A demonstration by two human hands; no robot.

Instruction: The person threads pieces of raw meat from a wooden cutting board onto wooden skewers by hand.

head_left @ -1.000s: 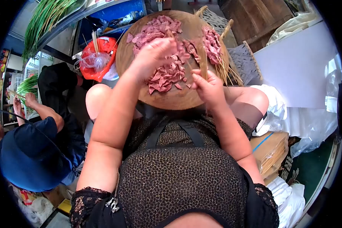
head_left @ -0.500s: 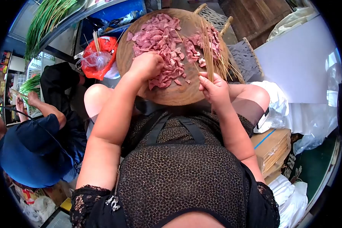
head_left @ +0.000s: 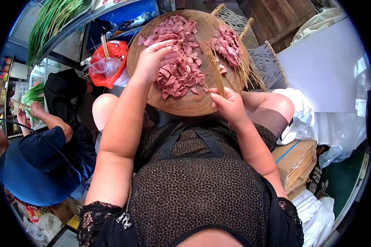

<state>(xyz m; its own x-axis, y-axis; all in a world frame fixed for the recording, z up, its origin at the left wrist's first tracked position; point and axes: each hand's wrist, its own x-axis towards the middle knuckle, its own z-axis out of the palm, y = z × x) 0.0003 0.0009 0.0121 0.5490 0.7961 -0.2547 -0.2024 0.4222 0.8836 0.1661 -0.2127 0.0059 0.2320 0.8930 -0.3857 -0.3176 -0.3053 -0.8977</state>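
Observation:
On the round wooden board (head_left: 185, 108) lies a big heap of sliced raw meat (head_left: 179, 78). My left hand (head_left: 154, 59) is over this heap, thumb and forefinger closed at a slice of meat, the other fingers loosely extended. In my right hand (head_left: 228, 105), near the board's front edge, is a bundle of bamboo skewers (head_left: 216, 74) pointing away from me. One separate skewer sticks out by the thumb, its tip toward the heap. Meat threaded on skewers (head_left: 227, 47) is piled at the board's right, bare stick ends toward the right front.
A red plastic bag (head_left: 107, 78) with more skewers stands left of the board. Another person (head_left: 41, 160) sits at the left, handling green stalks. Beyond the board's right edge is a woven stool (head_left: 266, 64); flattened cardboard (head_left: 297, 160) lies at the right.
My left hand has lifted from the heap and moved up and left, its fist loosening. My right hand has come slightly lower, and the skewer bundle now leans left, off the threaded meat.

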